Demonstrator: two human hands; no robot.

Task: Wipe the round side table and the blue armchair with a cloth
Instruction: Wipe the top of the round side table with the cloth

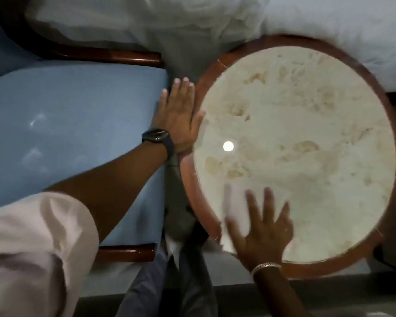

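Note:
The round side table [189, 179] has a pale marbled top inside a reddish wooden rim and fills the right half of the view. A white cloth [231, 202], blurred, lies on the near left part of the top. My right hand [263, 234], with a bracelet at the wrist, lies flat on the cloth with fingers spread, pressing it down. My left hand [181, 115], with a dark watch on the wrist, rests flat and open on the table's left rim, holding nothing. The blue armchair [73, 124] stands directly left of the table, its seat facing up.
White bedding [192, 19] hangs along the top and overlaps the table's far right rim. The chair's wooden armrests run at the far side [114, 54] and the near side [126, 252]. A narrow gap separates chair and table, with my trousered legs [169, 282] below it.

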